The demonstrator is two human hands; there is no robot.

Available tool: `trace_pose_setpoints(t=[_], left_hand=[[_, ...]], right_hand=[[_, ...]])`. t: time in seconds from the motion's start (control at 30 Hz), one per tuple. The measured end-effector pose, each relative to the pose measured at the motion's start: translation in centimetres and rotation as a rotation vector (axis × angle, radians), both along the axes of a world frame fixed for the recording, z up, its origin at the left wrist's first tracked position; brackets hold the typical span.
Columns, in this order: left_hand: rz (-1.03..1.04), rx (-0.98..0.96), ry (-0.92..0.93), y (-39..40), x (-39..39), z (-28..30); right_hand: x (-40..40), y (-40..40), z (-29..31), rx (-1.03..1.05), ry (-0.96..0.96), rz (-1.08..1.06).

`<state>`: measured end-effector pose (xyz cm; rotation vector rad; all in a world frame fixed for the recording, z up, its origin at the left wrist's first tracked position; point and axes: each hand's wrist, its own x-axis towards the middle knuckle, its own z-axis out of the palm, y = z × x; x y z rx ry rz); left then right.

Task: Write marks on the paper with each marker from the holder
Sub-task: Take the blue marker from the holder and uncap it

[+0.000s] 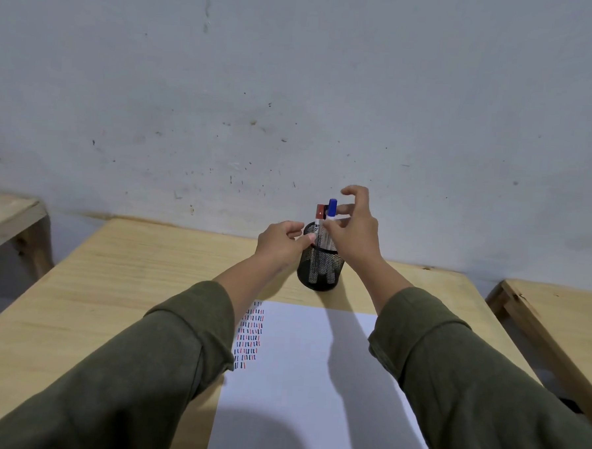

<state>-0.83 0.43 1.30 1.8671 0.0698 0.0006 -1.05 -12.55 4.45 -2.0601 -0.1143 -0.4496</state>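
Olive-sleeved arms are reaching forward over the paper (314, 379). Right hand (354, 232) is pinching the blue-capped marker (330, 214) between thumb and forefinger just under its cap, the other fingers fanned open above; the marker's lower end is sitting inside the black mesh holder (318, 270), so whether it is going in or coming out cannot be judged. Left hand (281, 240) is closing loosely on the holder's rim, thumb tip touching the near-left edge, steadying it. Red-capped marker (319, 216) is standing upright in the holder, touching or just beside the blue one; a third marker is not discernible through the mesh.

Holder is standing at the far middle of the wooden counter (131, 267), just beyond the paper's far edge. Paper is carrying rows of short dark, blue and red strokes along its left margin, the rest blank and partly shadowed.

Judgement: the holder is light, so the left hand's brace matters. Move the blue marker straight along its axis, clear of the red cap, avoiding snagging the mesh or tipping the holder.
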Motion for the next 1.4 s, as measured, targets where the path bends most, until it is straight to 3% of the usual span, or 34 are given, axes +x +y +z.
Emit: trace_pose_setpoints(t=[0.2, 0.47, 0.7, 0.83, 1.03, 1.13, 1.27, 1.4], left_hand=[[0.092, -0.03, -0.259, -0.1, -1.9, 4.3], [0.052, -0.101, -0.447, -0.3, -6.1, 8.6], [0.156, -0.284, -0.351, 1.3, -9.7, 8.2], [0.285, -0.403, -0.271, 2.8, -11.4, 7.3], [0.307, -0.555, -0.129, 3.0, -13.8, 5.8], [0.267, -0.522, -0.105, 2.5, -14.7, 5.3], [0.122, -0.493, -0.153, 1.8, -15.3, 5.1], [0.028, -0.51, -0.219, 1.6, -15.7, 5.1]], right_hand=[[-1.6, 0.1, 3.8, 0.222, -0.148, -0.018], [-6.3, 1.6, 5.2, 0.134, -0.128, 0.105], [-10.9, 1.3, 3.7, 0.167, 0.083, 0.197], [-13.7, 0.6, 3.9, 0.323, 0.157, 0.204], [-16.0, 0.6, 3.9, 0.635, 0.121, 0.268], [-16.5, 0.9, 3.8, 0.792, 0.154, 0.336], [-16.9, 1.5, 3.4, 0.69, 0.204, 0.376], [-16.7, 1.6, 3.3, 0.804, 0.193, 0.371]])
